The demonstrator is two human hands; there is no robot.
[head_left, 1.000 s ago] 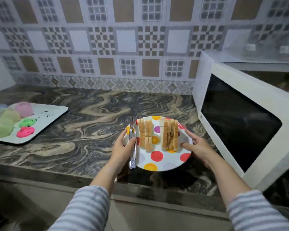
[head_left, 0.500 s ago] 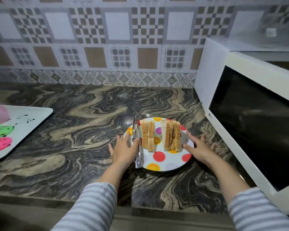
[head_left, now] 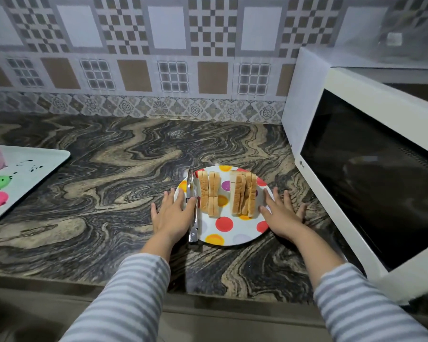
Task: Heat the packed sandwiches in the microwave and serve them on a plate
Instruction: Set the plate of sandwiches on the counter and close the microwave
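A white plate with coloured dots rests on the marble counter, just left of the microwave. Two groups of cut sandwiches stand on edge on it, one left and one right. Metal tongs lie along the plate's left rim. My left hand lies flat at the plate's left side, fingers spread, thumb over the tongs. My right hand lies flat at the right side, fingers spread on the counter, thumb touching the rim.
The white microwave stands at the right, its dark door swung out towards me beside my right arm. A white tray with pink and green pieces sits at the far left. The tiled wall closes off the back; the counter's front edge is near me.
The plate came down onto the counter and a little further back. Both hands loosened from gripping its rim, and their fingers now spread flat beside it.
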